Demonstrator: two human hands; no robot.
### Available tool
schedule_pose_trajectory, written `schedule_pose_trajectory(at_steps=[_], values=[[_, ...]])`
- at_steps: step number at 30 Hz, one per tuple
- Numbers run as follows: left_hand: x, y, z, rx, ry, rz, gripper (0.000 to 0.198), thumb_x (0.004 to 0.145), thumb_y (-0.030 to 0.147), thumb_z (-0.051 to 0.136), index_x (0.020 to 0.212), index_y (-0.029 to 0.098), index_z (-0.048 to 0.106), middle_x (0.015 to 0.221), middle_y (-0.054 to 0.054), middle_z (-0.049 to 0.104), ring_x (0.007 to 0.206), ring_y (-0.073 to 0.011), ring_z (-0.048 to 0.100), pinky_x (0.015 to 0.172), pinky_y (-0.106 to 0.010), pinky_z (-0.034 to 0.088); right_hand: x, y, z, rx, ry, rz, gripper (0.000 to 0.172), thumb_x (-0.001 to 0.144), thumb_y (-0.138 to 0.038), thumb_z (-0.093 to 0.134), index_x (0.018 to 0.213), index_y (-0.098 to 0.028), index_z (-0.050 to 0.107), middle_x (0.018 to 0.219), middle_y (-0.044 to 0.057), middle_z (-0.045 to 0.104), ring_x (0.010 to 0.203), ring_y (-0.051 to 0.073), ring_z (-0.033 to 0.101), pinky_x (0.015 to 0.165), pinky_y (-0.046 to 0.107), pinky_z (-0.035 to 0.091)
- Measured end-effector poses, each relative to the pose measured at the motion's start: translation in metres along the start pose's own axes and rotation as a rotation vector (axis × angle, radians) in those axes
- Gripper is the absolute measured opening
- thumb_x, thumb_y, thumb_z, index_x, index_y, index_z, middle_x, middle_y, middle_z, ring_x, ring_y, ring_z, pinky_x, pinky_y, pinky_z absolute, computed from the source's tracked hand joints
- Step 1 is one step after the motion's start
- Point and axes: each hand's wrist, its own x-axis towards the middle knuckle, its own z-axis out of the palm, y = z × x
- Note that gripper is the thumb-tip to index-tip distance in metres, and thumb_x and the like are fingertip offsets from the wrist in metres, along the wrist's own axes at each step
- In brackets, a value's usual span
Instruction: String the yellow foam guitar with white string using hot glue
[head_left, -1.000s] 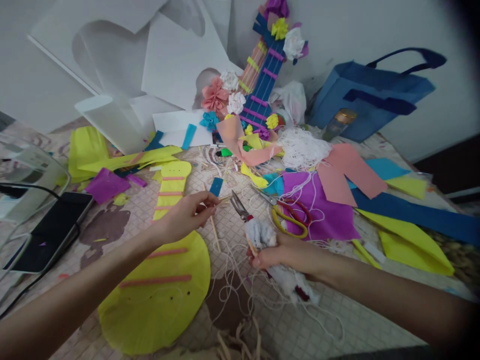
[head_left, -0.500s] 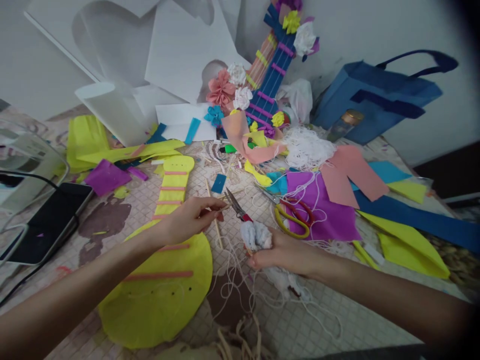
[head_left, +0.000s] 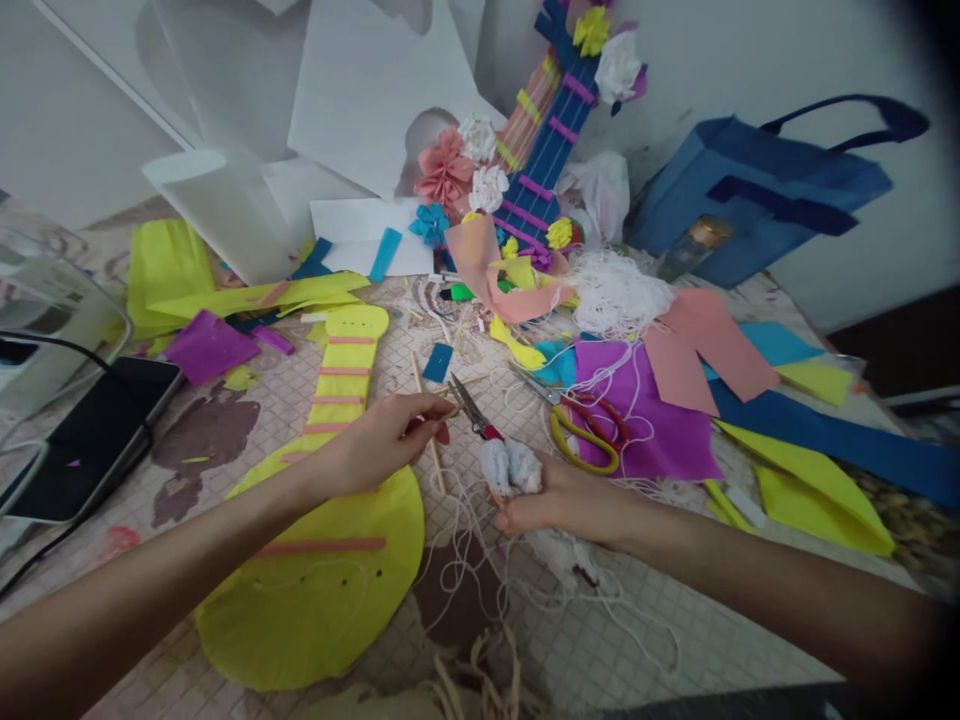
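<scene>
The right hand is closed around the cloth-wrapped handles of the snips, whose pointed blades reach from that grip to just beside the left fingertips. The left hand makes a narrow pinch, though I cannot tell whether anything is in it. A thin stick lies by those fingers, and a yellow paper guitar under that wrist. Scissors rest just beyond the right hand, partly on purple paper, with a heap of white string farther off.

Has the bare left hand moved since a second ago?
Yes: the left hand has shifted slightly rightward and toward the wearer, judged against the small flat blue paper-like rectangle.
</scene>
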Motion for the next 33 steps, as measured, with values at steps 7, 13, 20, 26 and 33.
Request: schedule_pose_trajectory(at_steps=[7,13,20,26,33], values=[[-0.003,0.002,0.008,0.174,0.113,0.109,0.028,0.089,0.016,0.041,0.105,0.014,0.064,0.083,-0.004,0.071,0.07,-0.0134,0.062,0.065,-0.024,0.046,0.003,0.006,0.0,0.029,0.038,-0.002,0.018,0.061,-0.016,0.067,0.073,-0.019,0.054,0.068,-0.005,0.054,0.069,0.012,0.049,0.063,0.023,0.038],[0.001,0.006,0.015,0.296,0.141,0.159,0.026,0.088,0.01,0.041,0.095,0.014,0.065,0.081,-0.005,0.07,0.073,-0.0156,0.064,0.067,-0.026,0.046,0.006,0.006,0.004,0.0,0.149,0.026,0.02,0.057,-0.01,0.062,0.073,-0.02,0.055,0.066,-0.006,0.055,0.065,0.011,0.051,0.059,0.022,0.038],[0.005,-0.004,0.029,0.393,0.024,0.093,0.024,0.086,0.008,0.043,0.094,0.014,0.064,0.085,-0.007,0.07,0.079,-0.0195,0.065,0.071,-0.03,0.048,0.006,0.011,0.006,0.072,0.092,0.219,0.019,0.054,-0.012,0.057,0.071,-0.018,0.055,0.061,-0.004,0.054,0.055,0.011,0.049,0.048,0.021,0.035],[0.001,-0.016,0.038,0.412,0.026,0.136,0.024,0.085,0.005,0.042,0.094,0.012,0.062,0.082,-0.008,0.068,0.074,-0.0182,0.063,0.067,-0.027,0.047,0.007,0.017,0.009,0.177,0.038,0.256,0.016,0.052,-0.012,0.058,0.067,-0.017,0.054,0.056,-0.005,0.053,0.049,0.009,0.048,0.045,0.019,0.036],[-0.003,-0.018,0.039,0.372,-0.023,0.111,0.022,0.086,0.006,0.041,0.09,0.013,0.062,0.081,-0.008,0.068,0.072,-0.0177,0.061,0.064,-0.026,0.043,0.006,0.016,0.011,0.218,-0.023,0.319,0.011,0.052,-0.01,0.055,0.061,-0.016,0.052,0.049,-0.006,0.052,0.042,0.007,0.048,0.038,0.016,0.033]])
